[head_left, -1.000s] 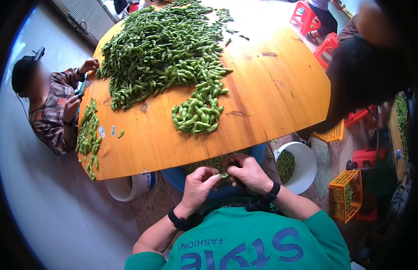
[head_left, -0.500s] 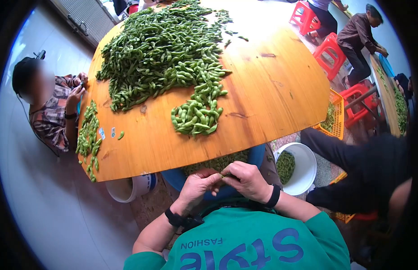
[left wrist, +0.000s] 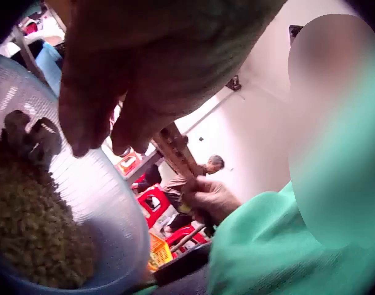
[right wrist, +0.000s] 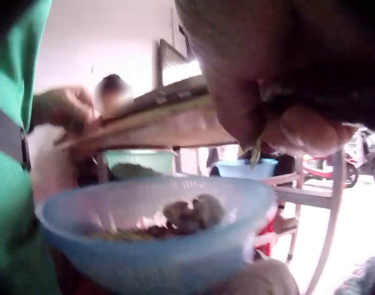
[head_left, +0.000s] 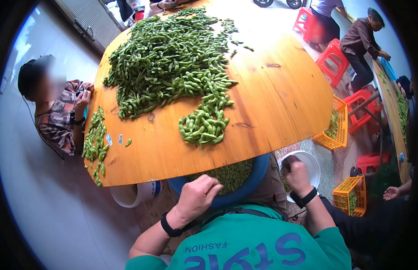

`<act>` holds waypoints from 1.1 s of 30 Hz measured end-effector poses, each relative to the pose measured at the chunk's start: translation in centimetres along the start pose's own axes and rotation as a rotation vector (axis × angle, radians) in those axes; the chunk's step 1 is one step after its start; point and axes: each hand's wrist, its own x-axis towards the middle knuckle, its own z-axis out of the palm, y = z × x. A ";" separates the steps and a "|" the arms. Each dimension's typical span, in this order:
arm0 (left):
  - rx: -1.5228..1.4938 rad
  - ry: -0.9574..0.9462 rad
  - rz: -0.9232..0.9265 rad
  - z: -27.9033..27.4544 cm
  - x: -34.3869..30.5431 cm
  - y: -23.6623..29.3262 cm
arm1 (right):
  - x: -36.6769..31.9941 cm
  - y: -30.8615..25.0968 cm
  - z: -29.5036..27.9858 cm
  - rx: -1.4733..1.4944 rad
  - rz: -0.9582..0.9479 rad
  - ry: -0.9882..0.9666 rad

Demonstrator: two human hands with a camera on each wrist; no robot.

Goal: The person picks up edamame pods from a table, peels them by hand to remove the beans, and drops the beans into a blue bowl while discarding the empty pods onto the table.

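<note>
In the head view my left hand [head_left: 197,193] is over the blue basin [head_left: 264,164], its fingers loosely curled. Shelled beans [head_left: 231,175] fill much of that basin. The left wrist view has those fingers hanging beside the beans, nothing showing between them. My right hand [head_left: 296,175] is out to the right, over the white bucket [head_left: 313,168]. A thin green soybean pod [right wrist: 256,153] pokes out from between its thumb and fingers in the right wrist view. On the table, a small cluster of green soybean pods [head_left: 202,128] lies nearest me.
A big heap of soybean pods [head_left: 159,67] covers the far part of the wooden table [head_left: 272,112]. At left, a person in plaid [head_left: 60,119] works beside more pods [head_left: 96,139]. Orange crates [head_left: 350,195] and red stools [head_left: 332,63] stand on the right.
My hands were together over the basin, working on a pod; now they are apart. The right hand has swung right to the white bucket. The person who blocked the right side has moved away.
</note>
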 end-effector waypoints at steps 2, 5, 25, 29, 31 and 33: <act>0.038 0.170 0.009 -1.5 2.1 1.8 | -1.1 2.2 -0.9 -0.272 0.151 -0.131; 0.180 0.295 0.028 -2.6 5.6 1.2 | -1.1 2.7 -1.1 -0.424 0.298 -0.256; -1.016 0.246 -0.573 -2.4 3.7 2.4 | 5.6 -16.7 0.4 1.022 0.164 -0.394; -1.034 0.229 -0.603 -1.4 2.4 2.6 | 5.3 -16.8 0.8 1.140 0.239 -0.504; -0.954 0.231 -0.562 -1.0 2.0 2.8 | 5.2 -16.7 1.0 1.129 0.228 -0.498; -0.954 0.244 -0.558 -0.6 1.8 2.7 | 5.1 -16.6 1.3 1.075 0.197 -0.475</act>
